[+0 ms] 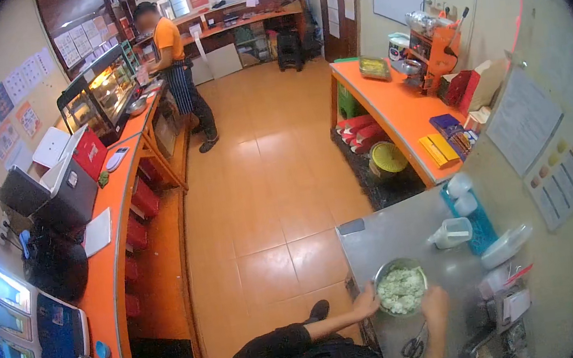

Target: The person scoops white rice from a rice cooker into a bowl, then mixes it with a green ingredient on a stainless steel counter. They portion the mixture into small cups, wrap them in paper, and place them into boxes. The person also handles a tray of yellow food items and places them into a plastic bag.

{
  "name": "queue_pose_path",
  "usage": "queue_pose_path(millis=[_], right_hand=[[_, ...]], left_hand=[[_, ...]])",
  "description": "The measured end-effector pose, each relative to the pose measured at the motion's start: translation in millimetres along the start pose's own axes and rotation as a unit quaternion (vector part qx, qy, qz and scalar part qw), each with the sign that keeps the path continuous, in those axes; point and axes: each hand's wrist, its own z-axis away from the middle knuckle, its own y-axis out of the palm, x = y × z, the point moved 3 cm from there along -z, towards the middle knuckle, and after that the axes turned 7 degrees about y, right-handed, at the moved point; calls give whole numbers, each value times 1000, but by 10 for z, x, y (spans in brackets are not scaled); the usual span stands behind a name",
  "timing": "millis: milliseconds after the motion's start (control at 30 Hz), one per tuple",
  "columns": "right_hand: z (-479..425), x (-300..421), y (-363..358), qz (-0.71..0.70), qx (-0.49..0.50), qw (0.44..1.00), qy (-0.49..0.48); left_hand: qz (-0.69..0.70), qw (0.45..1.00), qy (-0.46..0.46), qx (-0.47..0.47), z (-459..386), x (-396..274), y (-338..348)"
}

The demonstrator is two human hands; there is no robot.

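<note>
A round metal bowl (378, 269) stands on the steel worktop (379, 237) in front of me. In it lies a heap of pale, green-tinged food (402, 291) that looks like rice. My left hand (367, 301) grips the bowl's left rim. At the right side of the bowl, my right hand (435, 302) is closed around a pale utensil (424, 276); most of that utensil is hidden by the hand and the food. Scissors with dark handles (413, 347) lie just below the bowl, left of my right forearm.
Beyond the bowl are a clear plastic jug (453, 233) and a blue basket (480, 230). An orange counter (390, 107) bears a sealing machine (434, 51) and boxes. A co-worker (172, 59) in an apron stands at the left counter, by a food display case (101, 91).
</note>
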Motion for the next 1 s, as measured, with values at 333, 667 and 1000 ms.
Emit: queue_pose_path(millis=[333,667,1000], right_hand=[[-1067,-760,959,-227,155,959,-74],[584,-103,1004,91,-25,989,-118],[414,85,597,-26,-29,998,-46]], left_hand=[[196,979,50,22,-158,-101,-25],[122,989,60,-63,-240,676,364],[186,980,50,48,76,-149,7]])
